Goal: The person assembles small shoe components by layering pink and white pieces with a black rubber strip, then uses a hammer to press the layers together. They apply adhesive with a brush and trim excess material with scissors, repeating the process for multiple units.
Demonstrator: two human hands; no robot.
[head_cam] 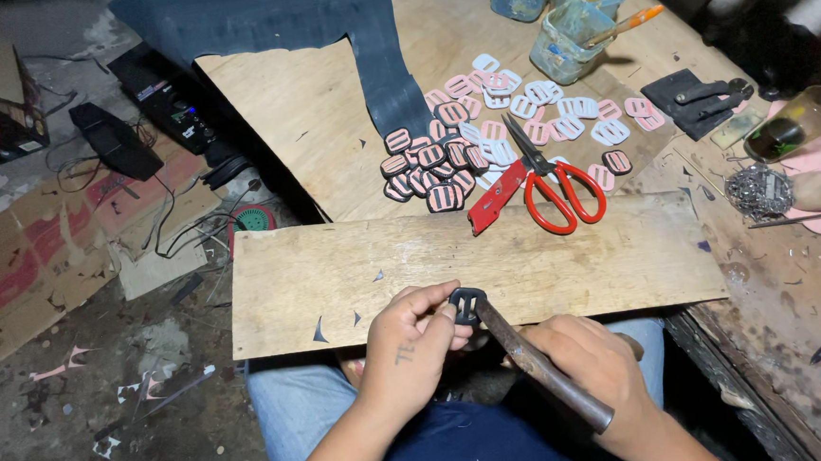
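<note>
My left hand (pixel 408 349) pinches a small black oval buckle (pixel 467 305), my right hand (pixel 585 362) grips a rusty metal rod (pixel 542 365); beyond them many finished pink-and-black buckles (pixel 430 163) lie piled.

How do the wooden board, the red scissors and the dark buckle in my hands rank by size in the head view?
1. Wooden board
2. Red scissors
3. Dark buckle, held by the left hand

The gaps are plain, so nearness does not change the order.

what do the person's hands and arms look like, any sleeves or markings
Both forearms are bare, with no sleeves, gloves, rings or watch in view. The left hand carries a small dark marking, like a tattoo, on its back. The right hand shows no marking.
</note>
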